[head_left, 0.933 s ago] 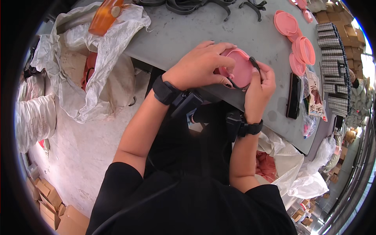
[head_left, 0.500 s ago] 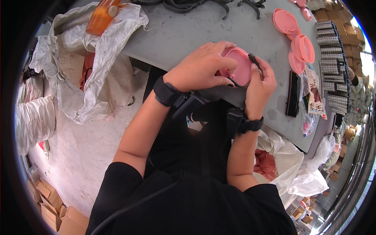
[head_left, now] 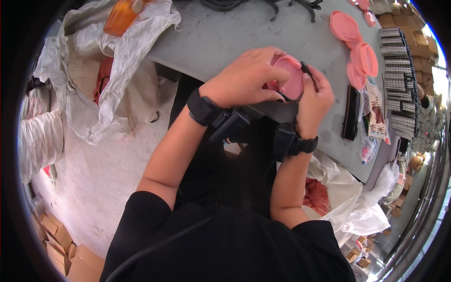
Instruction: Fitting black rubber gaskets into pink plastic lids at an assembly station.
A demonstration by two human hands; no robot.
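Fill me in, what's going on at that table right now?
A person is holding a pink, dish-like piece over the near edge of a gray table. The left hand grips its left side, while the right hand pinches a black strip at its right rim. More pink pieces lie to the right, and black straps lie farther back.

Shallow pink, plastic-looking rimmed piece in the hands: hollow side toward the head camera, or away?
Toward it: the shallow pink piece shows its inner face within a raised rim, between left hand and right hand.
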